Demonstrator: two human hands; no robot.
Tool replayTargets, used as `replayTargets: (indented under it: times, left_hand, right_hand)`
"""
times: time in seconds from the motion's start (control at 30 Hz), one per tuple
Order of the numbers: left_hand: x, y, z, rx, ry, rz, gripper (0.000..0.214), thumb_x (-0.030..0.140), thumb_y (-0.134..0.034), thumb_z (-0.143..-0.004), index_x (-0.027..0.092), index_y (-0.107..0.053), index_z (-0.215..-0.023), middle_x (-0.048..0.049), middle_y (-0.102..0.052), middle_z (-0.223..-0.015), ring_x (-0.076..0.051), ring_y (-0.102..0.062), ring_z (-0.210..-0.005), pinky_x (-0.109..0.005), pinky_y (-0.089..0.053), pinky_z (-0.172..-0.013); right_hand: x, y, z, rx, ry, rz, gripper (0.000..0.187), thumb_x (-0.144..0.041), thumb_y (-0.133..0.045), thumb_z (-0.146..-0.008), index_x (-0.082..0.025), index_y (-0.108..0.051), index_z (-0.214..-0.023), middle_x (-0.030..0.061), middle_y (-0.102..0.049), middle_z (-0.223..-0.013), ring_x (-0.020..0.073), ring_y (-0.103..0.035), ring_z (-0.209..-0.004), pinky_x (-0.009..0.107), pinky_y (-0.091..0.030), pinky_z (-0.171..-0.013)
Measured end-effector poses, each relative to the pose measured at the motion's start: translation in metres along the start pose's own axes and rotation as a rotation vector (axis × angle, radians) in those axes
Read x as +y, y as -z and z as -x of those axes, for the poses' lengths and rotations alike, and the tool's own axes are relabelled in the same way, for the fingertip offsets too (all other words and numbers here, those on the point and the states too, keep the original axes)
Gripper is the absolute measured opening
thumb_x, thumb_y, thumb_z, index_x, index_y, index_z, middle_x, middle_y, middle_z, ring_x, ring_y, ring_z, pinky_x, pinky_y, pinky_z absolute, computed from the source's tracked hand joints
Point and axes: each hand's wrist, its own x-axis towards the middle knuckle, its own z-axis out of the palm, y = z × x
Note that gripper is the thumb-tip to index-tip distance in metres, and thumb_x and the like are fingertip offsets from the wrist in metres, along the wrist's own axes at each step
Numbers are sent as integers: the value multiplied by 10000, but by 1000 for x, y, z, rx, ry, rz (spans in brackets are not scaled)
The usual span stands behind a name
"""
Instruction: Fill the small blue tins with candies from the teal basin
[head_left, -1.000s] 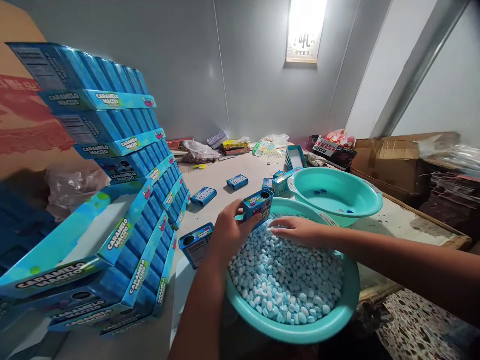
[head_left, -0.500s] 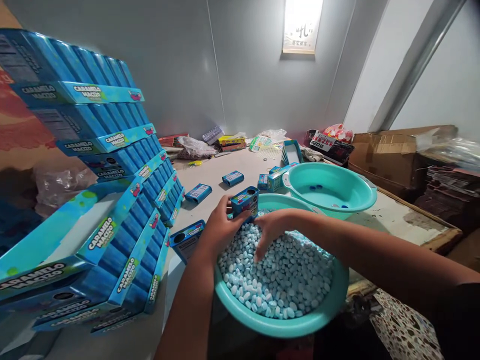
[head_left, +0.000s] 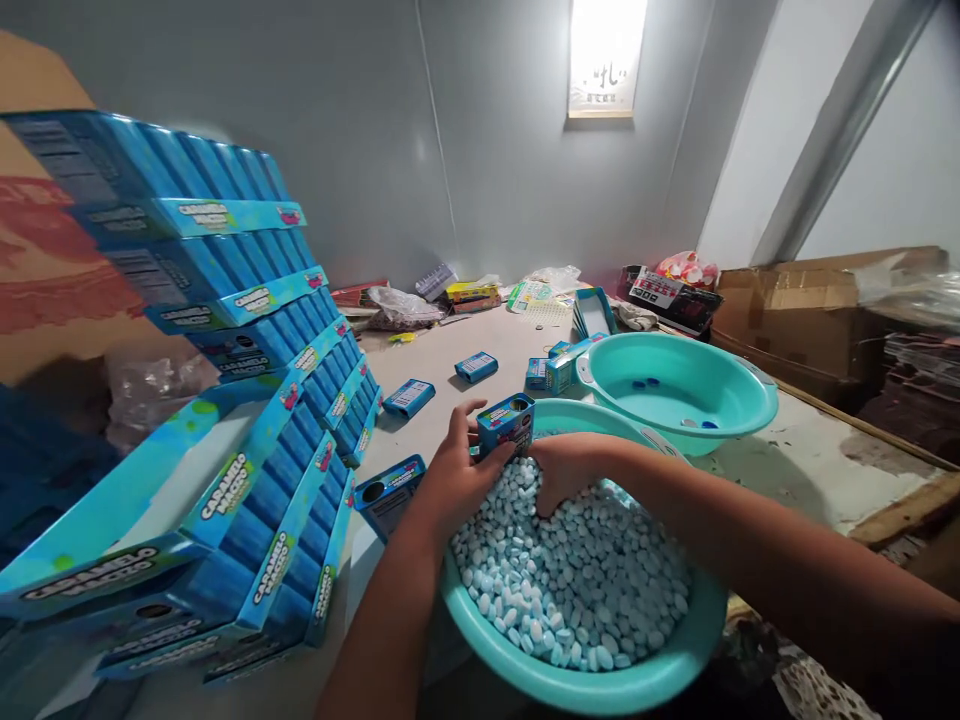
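My left hand (head_left: 454, 478) grips a small blue candy box (head_left: 506, 423) upright over the near teal basin (head_left: 660, 665), its round top hole facing up. That basin is heaped with small pale blue and white candies (head_left: 577, 575). My right hand (head_left: 564, 468) is curled, fingers dug into the candies right beside the box, closed on a scoop of them. Another small blue box (head_left: 390, 492) lies on the table just left of the basin.
A second teal basin (head_left: 679, 388) with a few dark bits stands behind. Stacked blue display cartons (head_left: 247, 400) lean at the left. Loose small boxes (head_left: 409, 397) lie on the table, clutter along the back wall, cardboard boxes (head_left: 795, 310) at right.
My right hand went from lying flat on the candies to digging in and curling beside the box. The left hand kept the box over the basin's far edge.
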Motion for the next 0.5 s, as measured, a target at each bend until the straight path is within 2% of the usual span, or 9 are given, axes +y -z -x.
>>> replayTargets:
  times: [0.17,0.27,0.33,0.4,0.5]
  left_hand:
    - [-2,-1,1,13,4,44,754,478,-666,-848,308,-282,-1475,-102,-561,-1203,-247,-624,-1104,-414,-502,-953]
    - [-3,-3,1,39,37,114,858,443,-708,-816,268,-217,-1497,-114,-584,-1209,-249,-618,-1119,-416,-489,-970]
    - [-2,-3,1,61,45,142,790,418,-701,-819,256,-277,-1466,-110,-594,-1213,-239,-619,-1112,-405,-483,-973]
    - [-1,-2,1,96,59,147,639,394,-676,-829,240,-389,-1379,-94,-606,-1191,-232,-621,-1091,-384,-491,-940]
    - [2,-1,3,123,90,148,470,396,-659,-827,215,-486,-1225,-66,-626,-1108,-224,-632,-1019,-355,-502,-869]
  right_hand:
    - [-5,11,7,3,57,29,772,-382,-794,-556,-213,-645,-1294,78,-725,-1063,273,-661,-834,319,-505,-671]
    - [-19,28,13,-150,52,54,724,-363,-780,-589,-198,-651,-1282,28,-703,-774,212,-637,-639,285,-466,-558]
    - [-31,42,15,-231,62,109,632,-338,-758,-620,-193,-680,-1231,-12,-631,-614,180,-592,-535,267,-425,-502]
    - [-44,56,18,-179,102,186,492,-308,-741,-631,-200,-729,-1111,-21,-605,-579,155,-553,-501,256,-386,-485]
    - [-55,70,23,35,129,233,423,-285,-730,-626,-225,-743,-1045,-7,-646,-652,126,-514,-507,258,-352,-493]
